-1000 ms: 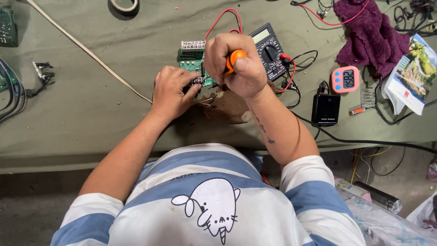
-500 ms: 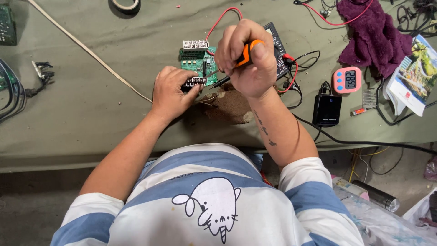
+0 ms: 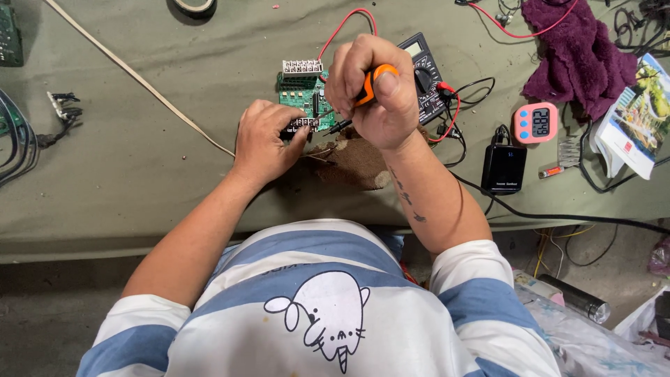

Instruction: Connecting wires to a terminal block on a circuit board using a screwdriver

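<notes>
Head view, looking down on an olive-green cloth-covered bench [image 3: 139, 181]. Right hand [image 3: 373, 94] is closed in a fist around an orange-handled screwdriver [image 3: 368, 85]; the dark shaft slants down-left, tip at the lower edge of the green circuit board [image 3: 301, 98]. Left hand [image 3: 265, 143] lies on the bench with fingers curled, fingertips pinching the board's lower edge at a small black component; whether it grips or only steadies the board, cannot tell. The board sits at bench centre, just left of the right hand, with a white terminal block along its top edge.

A black multimeter [image 3: 427, 73] is partly hidden behind the right hand, red lead [image 3: 342, 28] looping over the board. To the right: a pink square timer [image 3: 535, 122] with a grey display, a black box-shaped pack [image 3: 504, 167] with a small pale label, a purple rag [image 3: 576, 56], and a glossy printed booklet [image 3: 638, 115] at the edge, cover mostly green and blue. A brown worn patch [image 3: 352, 164] lies under the right wrist.
</notes>
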